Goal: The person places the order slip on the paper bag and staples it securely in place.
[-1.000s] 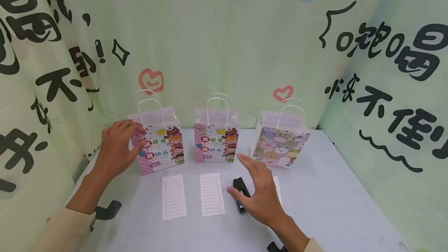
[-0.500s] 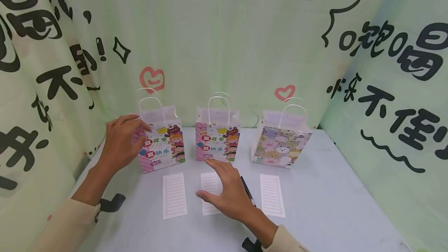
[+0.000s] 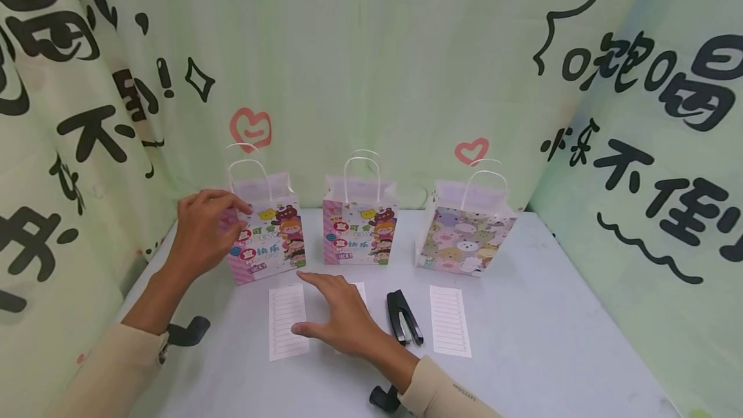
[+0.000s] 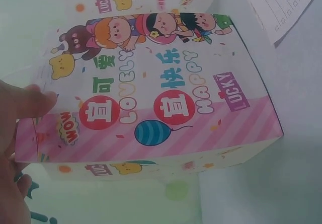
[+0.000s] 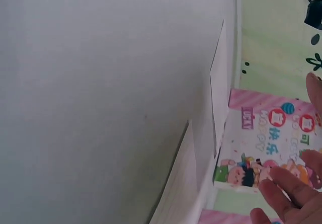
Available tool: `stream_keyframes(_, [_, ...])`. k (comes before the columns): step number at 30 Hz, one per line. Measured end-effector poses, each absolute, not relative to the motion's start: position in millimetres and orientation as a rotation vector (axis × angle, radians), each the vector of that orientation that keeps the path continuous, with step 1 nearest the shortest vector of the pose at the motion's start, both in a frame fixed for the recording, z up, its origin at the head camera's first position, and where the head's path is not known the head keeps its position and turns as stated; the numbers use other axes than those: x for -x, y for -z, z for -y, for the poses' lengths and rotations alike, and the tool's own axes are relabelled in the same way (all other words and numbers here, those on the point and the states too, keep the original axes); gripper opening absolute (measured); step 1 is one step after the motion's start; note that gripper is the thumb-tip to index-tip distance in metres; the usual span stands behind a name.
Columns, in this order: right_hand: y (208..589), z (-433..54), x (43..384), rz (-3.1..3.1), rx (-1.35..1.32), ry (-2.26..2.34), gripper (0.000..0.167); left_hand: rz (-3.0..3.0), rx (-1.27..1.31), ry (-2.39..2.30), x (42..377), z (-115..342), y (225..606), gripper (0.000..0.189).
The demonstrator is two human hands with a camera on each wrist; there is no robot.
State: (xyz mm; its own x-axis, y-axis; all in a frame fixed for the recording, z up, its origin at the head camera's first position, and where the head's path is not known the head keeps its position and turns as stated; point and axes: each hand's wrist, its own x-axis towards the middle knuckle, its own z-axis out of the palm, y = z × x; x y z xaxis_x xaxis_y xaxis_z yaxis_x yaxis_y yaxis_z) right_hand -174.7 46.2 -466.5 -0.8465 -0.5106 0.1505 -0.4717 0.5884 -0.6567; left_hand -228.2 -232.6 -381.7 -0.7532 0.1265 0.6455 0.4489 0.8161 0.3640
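My left hand [image 3: 204, 232] grips the left side of the left paper gift bag [image 3: 271, 247], a pink and white one with cartoon figures and white handles. In the left wrist view the thumb [image 4: 37, 102] lies on the bag's printed front, while other fingers are behind its edge. Fingers spread and holding nothing, my right hand [image 3: 342, 318] hovers over the table by the left lined paper slip [image 3: 283, 337]. It covers most of the middle paper slip [image 3: 361, 290]. Behind my right wrist lies a black stapler [image 3: 402, 315].
A matching middle gift bag [image 3: 360, 237] and a right gift bag [image 3: 464, 244] with animal faces stand upright along the back of the white table [image 3: 540, 340]. In front of the right one lies a right lined slip [image 3: 451, 324]. A printed curtain [image 3: 406, 69] hangs behind.
My right hand has moved left, from beside the stapler to the left slip, uncovering the stapler and right slip. My left hand stays at the left bag, slightly farther right.
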Motion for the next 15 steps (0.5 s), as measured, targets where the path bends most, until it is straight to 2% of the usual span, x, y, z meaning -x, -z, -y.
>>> stream_keyframes(15, [482, -13, 188, -2.822, 0.828, 0.713, 0.085, 2.401, 0.387, 0.716, 228, 231, 381, 0.021])
